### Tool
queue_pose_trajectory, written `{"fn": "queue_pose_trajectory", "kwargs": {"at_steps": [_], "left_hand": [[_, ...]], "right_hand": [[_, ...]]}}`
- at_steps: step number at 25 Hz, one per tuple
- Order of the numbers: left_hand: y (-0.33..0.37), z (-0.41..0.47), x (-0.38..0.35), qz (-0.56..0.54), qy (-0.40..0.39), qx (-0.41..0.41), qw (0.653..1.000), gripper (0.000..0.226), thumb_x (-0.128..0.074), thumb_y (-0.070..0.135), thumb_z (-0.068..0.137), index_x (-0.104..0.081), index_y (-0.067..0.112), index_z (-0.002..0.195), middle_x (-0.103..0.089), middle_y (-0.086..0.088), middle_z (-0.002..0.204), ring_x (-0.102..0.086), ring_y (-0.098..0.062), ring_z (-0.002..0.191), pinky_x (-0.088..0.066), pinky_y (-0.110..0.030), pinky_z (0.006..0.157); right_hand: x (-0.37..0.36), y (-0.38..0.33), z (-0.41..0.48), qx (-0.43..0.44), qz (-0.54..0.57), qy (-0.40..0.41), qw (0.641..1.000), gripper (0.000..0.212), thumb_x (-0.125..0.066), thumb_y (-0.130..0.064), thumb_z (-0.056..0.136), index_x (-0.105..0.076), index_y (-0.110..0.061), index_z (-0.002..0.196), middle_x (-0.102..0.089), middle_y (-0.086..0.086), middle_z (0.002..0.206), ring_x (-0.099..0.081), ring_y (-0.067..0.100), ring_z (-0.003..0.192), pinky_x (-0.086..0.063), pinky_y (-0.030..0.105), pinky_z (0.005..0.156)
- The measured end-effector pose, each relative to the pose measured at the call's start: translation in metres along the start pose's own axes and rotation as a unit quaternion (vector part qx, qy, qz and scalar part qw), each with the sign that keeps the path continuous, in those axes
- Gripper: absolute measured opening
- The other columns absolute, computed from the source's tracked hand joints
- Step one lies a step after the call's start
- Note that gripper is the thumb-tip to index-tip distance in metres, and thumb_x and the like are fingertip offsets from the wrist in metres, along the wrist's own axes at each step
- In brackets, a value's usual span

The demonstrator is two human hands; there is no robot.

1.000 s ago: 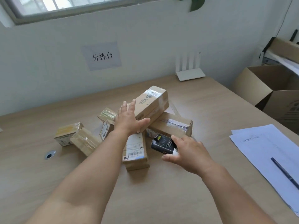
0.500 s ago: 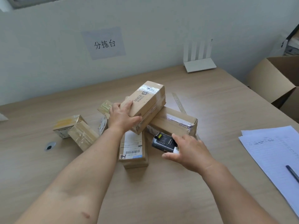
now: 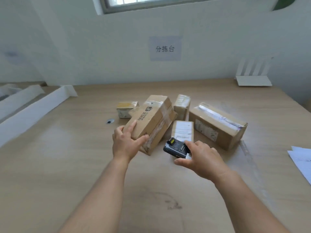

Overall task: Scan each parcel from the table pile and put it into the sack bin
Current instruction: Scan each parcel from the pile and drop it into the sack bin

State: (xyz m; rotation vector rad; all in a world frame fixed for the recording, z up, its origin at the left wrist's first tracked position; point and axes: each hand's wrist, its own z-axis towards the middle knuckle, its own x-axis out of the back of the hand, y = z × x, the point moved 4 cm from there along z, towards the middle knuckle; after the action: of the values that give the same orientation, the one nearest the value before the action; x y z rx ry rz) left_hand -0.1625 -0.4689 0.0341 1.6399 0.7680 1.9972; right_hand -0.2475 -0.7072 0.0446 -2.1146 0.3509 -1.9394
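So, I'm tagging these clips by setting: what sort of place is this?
Probably a small parcel sorting station: taped cardboard parcels lie piled on a wooden table, the left hand grips a printed parcel, the right hand holds a handheld scanner, and a wall sign reads 分拣台, sorting table.

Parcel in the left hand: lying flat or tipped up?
Tipped up: left hand grips the parcel by its near end; far end slants above neighbouring boxes.
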Motion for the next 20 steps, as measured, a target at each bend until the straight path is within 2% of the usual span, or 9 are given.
{"fn": "queue_pose_trajectory", "kwargs": {"at_steps": [2,6,9,12,15,16,18,20], "left_hand": [[-0.037,-0.035,0.018,-0.005,0.002,0.034,0.999,0.076,-0.07,0.056,0.075,-0.039,0.042,0.143,-0.033,-0.004,0.135,-0.03,-0.024,0.13,-0.037,-0.038,0.102],[-0.103,-0.09,0.028,-0.02,-0.043,0.13,0.99,0.073,-0.071,0.055,0.075,-0.042,0.043,0.141,-0.036,-0.003,0.131,-0.034,-0.023,0.129,-0.036,-0.036,0.106],[-0.135,-0.122,0.021,-0.064,-0.098,0.205,0.972,0.081,-0.069,0.066,0.061,-0.047,0.045,0.137,-0.04,-0.006,0.13,-0.043,-0.026,0.126,-0.039,-0.04,0.108],[-0.141,-0.137,0.017,-0.13,-0.129,0.235,0.955,0.089,-0.066,0.071,0.051,-0.051,0.043,0.134,-0.044,-0.005,0.134,-0.048,-0.024,0.123,-0.041,-0.037,0.106],[-0.138,-0.141,0.012,-0.188,-0.174,0.248,0.934,0.074,-0.071,0.051,0.075,-0.046,0.029,0.141,-0.046,-0.004,0.142,-0.048,-0.016,0.119,-0.036,-0.024,0.097],[-0.139,-0.141,0.01,-0.174,-0.171,0.259,0.934,0.072,-0.067,0.044,0.081,-0.04,0.024,0.145,-0.044,-0.004,0.145,-0.046,-0.017,0.123,-0.034,-0.023,0.097],[-0.144,-0.137,0.008,-0.099,-0.141,0.272,0.947,0.075,-0.056,0.04,0.087,-0.024,0.022,0.153,-0.032,-0.009,0.154,-0.035,-0.024,0.138,-0.03,-0.029,0.108],[-0.131,-0.133,0.009,0.023,-0.132,0.248,0.959,0.082,-0.052,0.052,0.089,-0.01,0.027,0.155,-0.022,-0.014,0.156,-0.022,-0.03,0.143,-0.024,-0.039,0.114]], "right_hand": [[-0.017,-0.029,-0.016,0.014,0.004,-0.018,1.0,0.07,-0.051,-0.072,0.083,-0.043,-0.026,0.135,-0.052,-0.001,0.121,-0.047,0.021,0.114,-0.037,0.034,0.092],[-0.052,-0.065,-0.04,0.031,-0.009,-0.049,0.998,0.069,-0.051,-0.073,0.082,-0.044,-0.028,0.134,-0.053,-0.001,0.117,-0.05,0.021,0.11,-0.038,0.034,0.089],[-0.064,-0.079,-0.048,0.041,-0.008,-0.064,0.997,0.055,-0.053,-0.072,0.081,-0.05,-0.031,0.118,-0.053,-0.004,0.104,-0.051,0.019,0.099,-0.04,0.033,0.083],[-0.067,-0.086,-0.048,0.054,-0.008,-0.063,0.997,0.051,-0.053,-0.073,0.079,-0.05,-0.031,0.108,-0.051,-0.005,0.098,-0.05,0.017,0.093,-0.038,0.033,0.078],[-0.066,-0.084,-0.046,0.062,-0.013,-0.061,0.996,0.055,-0.053,-0.074,0.079,-0.05,-0.03,0.113,-0.05,-0.005,0.097,-0.049,0.017,0.091,-0.038,0.033,0.079],[-0.066,-0.081,-0.046,0.062,-0.012,-0.061,0.996,0.056,-0.054,-0.073,0.079,-0.05,-0.03,0.114,-0.05,-0.005,0.097,-0.048,0.017,0.091,-0.038,0.033,0.078],[-0.066,-0.074,-0.047,0.061,-0.008,-0.06,0.996,0.055,-0.054,-0.072,0.08,-0.051,-0.03,0.115,-0.049,-0.006,0.097,-0.048,0.018,0.09,-0.036,0.033,0.077],[-0.064,-0.067,-0.046,0.058,-0.009,-0.061,0.996,0.054,-0.053,-0.072,0.08,-0.051,-0.03,0.115,-0.05,-0.005,0.099,-0.048,0.018,0.091,-0.034,0.032,0.076]]}}
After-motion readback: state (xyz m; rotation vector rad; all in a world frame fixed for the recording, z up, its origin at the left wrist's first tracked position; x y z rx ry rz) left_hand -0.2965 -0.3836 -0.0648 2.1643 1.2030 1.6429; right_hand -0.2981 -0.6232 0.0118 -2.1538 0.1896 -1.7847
